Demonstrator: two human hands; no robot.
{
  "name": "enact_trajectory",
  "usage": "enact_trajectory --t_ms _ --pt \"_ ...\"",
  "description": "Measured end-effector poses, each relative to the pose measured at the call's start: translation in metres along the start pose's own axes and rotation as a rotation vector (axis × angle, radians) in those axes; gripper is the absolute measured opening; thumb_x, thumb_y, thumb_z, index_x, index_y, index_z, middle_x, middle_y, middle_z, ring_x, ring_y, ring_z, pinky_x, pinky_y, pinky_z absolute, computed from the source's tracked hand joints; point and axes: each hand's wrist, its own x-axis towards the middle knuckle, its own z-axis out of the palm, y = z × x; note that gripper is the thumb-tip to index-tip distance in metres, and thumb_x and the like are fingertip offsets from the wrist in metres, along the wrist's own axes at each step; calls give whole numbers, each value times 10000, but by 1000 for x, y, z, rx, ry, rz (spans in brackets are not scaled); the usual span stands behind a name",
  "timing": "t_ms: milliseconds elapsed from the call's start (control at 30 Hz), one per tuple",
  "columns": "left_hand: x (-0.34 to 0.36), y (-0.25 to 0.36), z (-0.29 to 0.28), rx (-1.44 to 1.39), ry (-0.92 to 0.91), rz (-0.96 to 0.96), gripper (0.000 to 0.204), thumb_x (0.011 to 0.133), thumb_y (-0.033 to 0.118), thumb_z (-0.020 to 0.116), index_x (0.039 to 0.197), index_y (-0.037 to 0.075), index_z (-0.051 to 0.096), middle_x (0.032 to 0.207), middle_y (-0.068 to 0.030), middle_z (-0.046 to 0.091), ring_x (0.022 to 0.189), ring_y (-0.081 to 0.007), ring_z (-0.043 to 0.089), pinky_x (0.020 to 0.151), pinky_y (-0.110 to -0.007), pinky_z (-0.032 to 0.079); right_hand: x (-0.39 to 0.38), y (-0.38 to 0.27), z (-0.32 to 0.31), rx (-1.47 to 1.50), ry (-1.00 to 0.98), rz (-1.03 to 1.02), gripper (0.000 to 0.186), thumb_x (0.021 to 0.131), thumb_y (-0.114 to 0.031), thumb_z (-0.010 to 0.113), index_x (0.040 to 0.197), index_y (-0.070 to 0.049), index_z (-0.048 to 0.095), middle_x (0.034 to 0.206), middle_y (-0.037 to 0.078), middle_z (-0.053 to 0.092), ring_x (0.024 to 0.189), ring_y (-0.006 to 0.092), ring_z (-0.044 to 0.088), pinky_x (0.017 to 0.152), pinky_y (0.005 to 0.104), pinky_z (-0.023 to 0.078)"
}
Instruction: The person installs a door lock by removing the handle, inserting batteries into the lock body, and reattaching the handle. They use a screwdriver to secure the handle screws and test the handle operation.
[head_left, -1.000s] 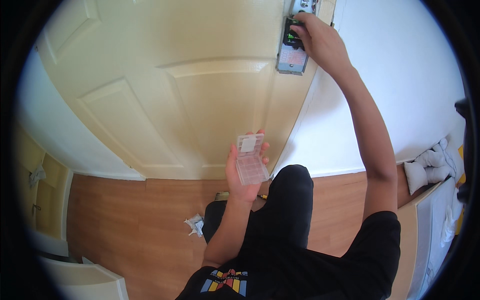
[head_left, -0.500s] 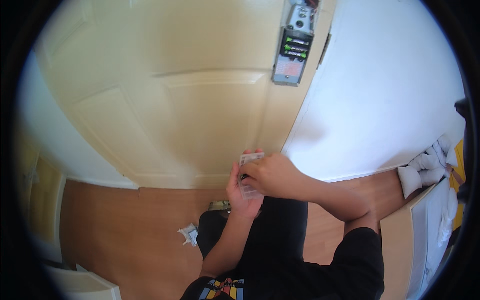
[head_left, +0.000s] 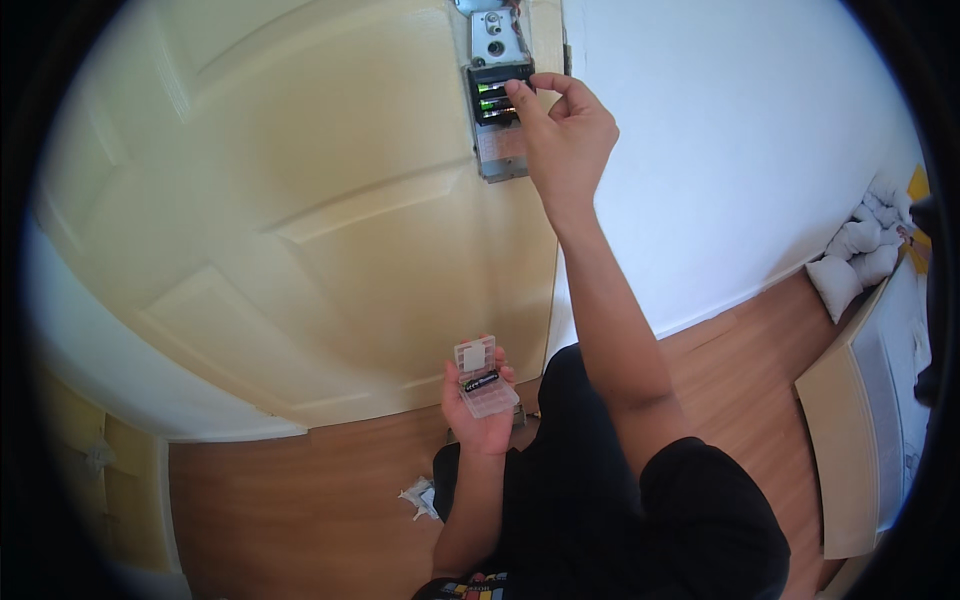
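Note:
My left hand (head_left: pixel 481 428) cradles an opened clear plastic battery case (head_left: pixel 491 403), low in front of the door. One dark battery (head_left: pixel 482 381) lies across the case near its hinge. My right hand (head_left: pixel 568 138) reaches up to the door lock (head_left: pixel 499 38), whose cover is off. Its thumb and forefinger are closed at the right end of the top battery (head_left: pixel 490 88) in the black battery compartment (head_left: pixel 474 97); the fingertips partly hide that battery. Below it sits another green-and-black battery (head_left: pixel 492 105). The hand covers the compartment's lower right side.
The cream panelled door (head_left: pixel 370 260) stands in front of me, with a white wall (head_left: pixel 720 150) to its right. A crumpled wrapper (head_left: pixel 420 497) lies on the wood floor (head_left: pixel 300 500). Grey cushions (head_left: pixel 845 265) and a large flat panel (head_left: pixel 850 440) are at the right.
My right hand has left the battery case and risen to the lock's battery compartment. My left hand still holds the case, now showing a battery in it. The view has shifted to the right.

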Motion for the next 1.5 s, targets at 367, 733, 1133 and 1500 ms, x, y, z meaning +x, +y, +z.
enact_trajectory --t_ms 367,733,1133,1500 --pt "-7 20 -14 198 131 38 407 1103 386 491 1343 87 626 1369 -136 641 1179 -311 641 910 -442 568 -18 15 44 180 276 169 202 856 -135 839 986 13 794 554 -27 491 524 79 427 528 293 361" --pt "-7 29 -32 204 174 16 421 1094 389 502 1342 73 625 1402 -135 625 1180 -302 655 916 -433 548 -9 22 56 194 201 145 208 906 -157 780 941 22 681 556 23 558 527 129 518 549 341 436" --pt "-4 21 -12 100 54 -18 433 1099 368 497 1350 36 619 1335 -161 667 1211 -312 642 965 -444 564 -4 12 33 -95 -10 -76 431 885 -312 805 1077 -8 569 628 67 622 587 205 611 613 349 497" --pt "-17 16 34 -11 -51 -34 431 1089 375 515 1338 40 625 1382 -162 632 1206 -314 630 970 -434 553 51 16 -31 -507 -437 -818 234 984 -317 711 1129 -134 707 791 83 736 675 273 713 604 385 542"
